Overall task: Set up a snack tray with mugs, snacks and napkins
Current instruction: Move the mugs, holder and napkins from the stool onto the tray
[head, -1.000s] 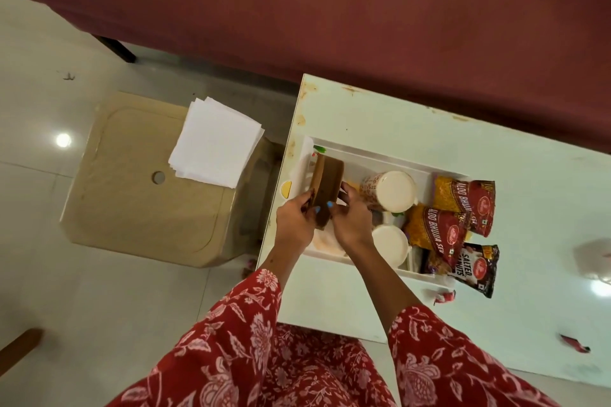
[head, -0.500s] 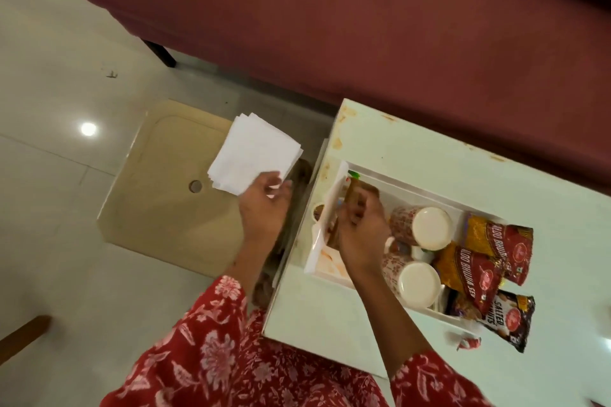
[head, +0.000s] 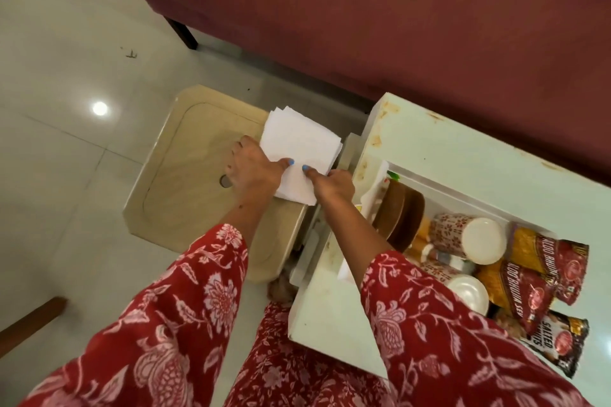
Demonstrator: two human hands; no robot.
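Observation:
A stack of white napkins [head: 301, 145] lies on a beige plastic stool [head: 185, 155]. My left hand [head: 254, 172] grips the stack's near left edge, thumb on top. My right hand [head: 330, 183] pinches the near right corner of the same stack. To the right, a white tray [head: 456, 183] on the pale table [head: 463, 149] holds brown bowls [head: 400, 215] standing on edge, two patterned mugs [head: 469, 238] lying on their sides, and red-and-yellow snack packets [head: 545, 261].
A maroon sofa [head: 396, 10] fills the back. Its dark leg [head: 185, 33] stands on the tiled floor left of the stool. A dark packet of salted peanuts [head: 558, 344] overhangs the tray's near right corner. A wooden piece [head: 29, 317] shows at the lower left.
Both hands have left the brown bowls in the tray. The left hand reached the napkin stack first, then the right hand crossed over to it. The view has shifted left.

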